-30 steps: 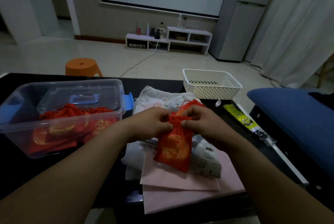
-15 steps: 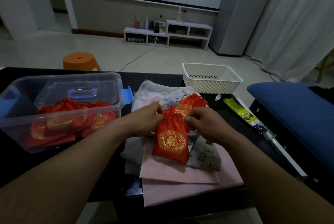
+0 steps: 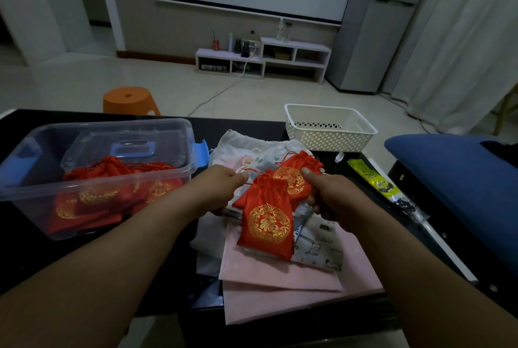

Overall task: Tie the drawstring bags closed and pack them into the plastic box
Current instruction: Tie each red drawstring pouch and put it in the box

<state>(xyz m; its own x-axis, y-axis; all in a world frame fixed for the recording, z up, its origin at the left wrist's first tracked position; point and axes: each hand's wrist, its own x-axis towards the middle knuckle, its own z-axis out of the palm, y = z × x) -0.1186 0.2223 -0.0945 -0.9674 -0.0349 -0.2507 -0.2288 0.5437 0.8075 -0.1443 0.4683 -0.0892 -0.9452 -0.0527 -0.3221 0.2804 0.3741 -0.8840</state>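
Observation:
A red drawstring bag (image 3: 267,224) with a gold emblem lies on a pile of pale cloth bags, its neck gathered. My left hand (image 3: 221,187) pinches the red drawstring to the left of the neck. My right hand (image 3: 328,196) pinches the string on the other side, fingers curled. A second red bag (image 3: 294,173) lies just behind, between my hands. The clear plastic box (image 3: 28,187) stands at the left with several red bags (image 3: 112,187) inside.
A white perforated basket (image 3: 330,134) stands at the table's far right. A yellow-green packet (image 3: 378,185) lies right of the cloth pile (image 3: 280,277). A blue cushion (image 3: 462,179) is at the right edge. An orange stool (image 3: 129,99) stands beyond the black table (image 3: 252,129).
My hands have moved apart from the bag's neck, drawing the string out sideways. The bag has dropped lower onto the pile, and the second red bag behind now shows.

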